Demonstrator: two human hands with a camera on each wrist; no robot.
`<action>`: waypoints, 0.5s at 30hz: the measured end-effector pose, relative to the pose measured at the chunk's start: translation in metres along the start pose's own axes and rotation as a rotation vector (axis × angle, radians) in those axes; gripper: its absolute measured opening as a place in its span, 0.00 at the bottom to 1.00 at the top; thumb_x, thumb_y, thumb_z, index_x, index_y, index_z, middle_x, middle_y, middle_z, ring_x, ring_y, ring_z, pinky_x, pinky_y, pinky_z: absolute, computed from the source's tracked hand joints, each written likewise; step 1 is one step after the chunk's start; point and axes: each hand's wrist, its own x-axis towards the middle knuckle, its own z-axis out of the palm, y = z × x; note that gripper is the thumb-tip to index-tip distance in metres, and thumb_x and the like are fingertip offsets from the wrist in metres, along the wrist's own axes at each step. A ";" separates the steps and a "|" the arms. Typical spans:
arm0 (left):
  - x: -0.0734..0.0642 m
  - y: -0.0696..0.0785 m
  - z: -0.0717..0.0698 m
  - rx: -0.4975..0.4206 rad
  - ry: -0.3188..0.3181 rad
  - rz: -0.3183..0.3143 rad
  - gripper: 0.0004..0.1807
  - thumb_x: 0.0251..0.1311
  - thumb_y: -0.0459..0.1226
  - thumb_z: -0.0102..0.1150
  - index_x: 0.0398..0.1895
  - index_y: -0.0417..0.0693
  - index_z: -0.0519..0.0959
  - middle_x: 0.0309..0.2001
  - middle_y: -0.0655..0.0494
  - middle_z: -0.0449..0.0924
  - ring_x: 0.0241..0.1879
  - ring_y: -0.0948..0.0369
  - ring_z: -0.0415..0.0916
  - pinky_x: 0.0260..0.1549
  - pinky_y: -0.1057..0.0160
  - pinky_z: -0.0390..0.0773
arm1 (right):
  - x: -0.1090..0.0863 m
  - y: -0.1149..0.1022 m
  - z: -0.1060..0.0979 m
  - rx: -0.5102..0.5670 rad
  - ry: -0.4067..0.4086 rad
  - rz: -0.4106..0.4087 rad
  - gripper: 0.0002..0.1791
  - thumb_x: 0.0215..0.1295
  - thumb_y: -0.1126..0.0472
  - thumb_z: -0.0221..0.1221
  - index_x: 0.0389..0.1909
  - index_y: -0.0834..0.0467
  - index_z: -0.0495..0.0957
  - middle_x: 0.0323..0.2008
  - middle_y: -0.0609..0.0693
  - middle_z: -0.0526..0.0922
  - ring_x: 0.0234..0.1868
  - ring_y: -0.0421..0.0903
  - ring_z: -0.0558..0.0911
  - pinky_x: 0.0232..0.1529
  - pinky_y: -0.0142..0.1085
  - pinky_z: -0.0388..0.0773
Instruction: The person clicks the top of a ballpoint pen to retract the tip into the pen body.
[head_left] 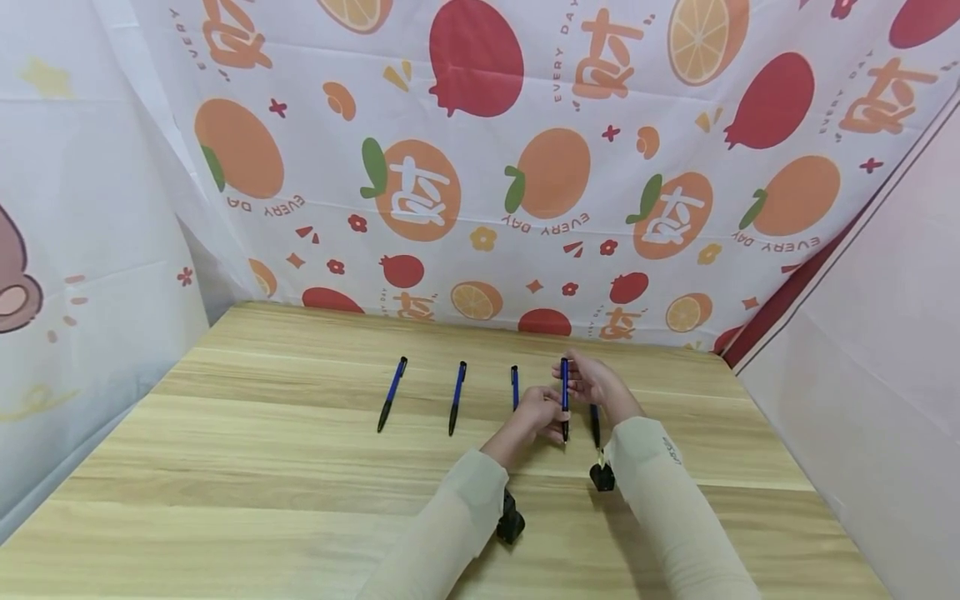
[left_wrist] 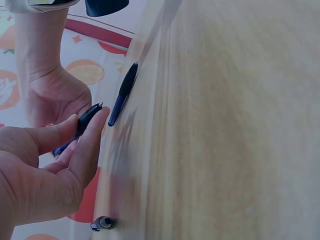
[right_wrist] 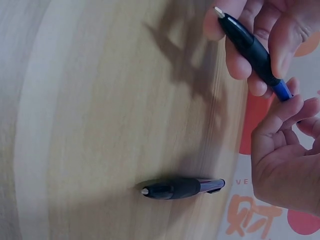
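A blue ballpoint pen with a black grip is held up between both hands, its metal point out and facing the person. My left hand pinches the black grip between thumb and fingers. Higher on the same pen, my right hand holds the blue barrel near its rear end; its fingers partly hide that end in the right wrist view. Under the right forearm, another pen lies on the wooden table. One more pen lies just left of the left hand, which covers its lower part.
Farther left, two similar pens, one slanted and one straighter, lie spaced apart. Black wrist devices, one left and one right, sit at the sleeves. A fruit-print curtain hangs behind the table.
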 end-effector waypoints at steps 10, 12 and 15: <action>0.002 -0.003 -0.004 0.013 -0.055 -0.006 0.12 0.53 0.20 0.55 0.42 0.29 0.71 0.30 0.38 0.78 0.26 0.49 0.79 0.28 0.52 0.81 | -0.001 0.002 -0.001 0.034 -0.033 0.005 0.24 0.71 0.51 0.40 0.51 0.67 0.71 0.29 0.46 0.81 0.18 0.35 0.69 0.23 0.25 0.72; 0.003 -0.003 -0.006 0.019 -0.076 -0.018 0.11 0.54 0.20 0.54 0.41 0.30 0.71 0.33 0.36 0.78 0.27 0.48 0.79 0.29 0.52 0.81 | -0.001 0.001 -0.001 0.034 -0.030 0.001 0.24 0.71 0.52 0.41 0.52 0.67 0.71 0.29 0.47 0.82 0.17 0.35 0.69 0.23 0.25 0.72; 0.003 -0.003 -0.008 0.023 -0.107 -0.031 0.11 0.55 0.20 0.54 0.42 0.31 0.71 0.38 0.35 0.78 0.32 0.45 0.79 0.30 0.52 0.80 | -0.001 0.000 -0.002 0.026 -0.027 -0.003 0.25 0.70 0.53 0.40 0.55 0.68 0.70 0.31 0.47 0.82 0.17 0.36 0.69 0.23 0.26 0.73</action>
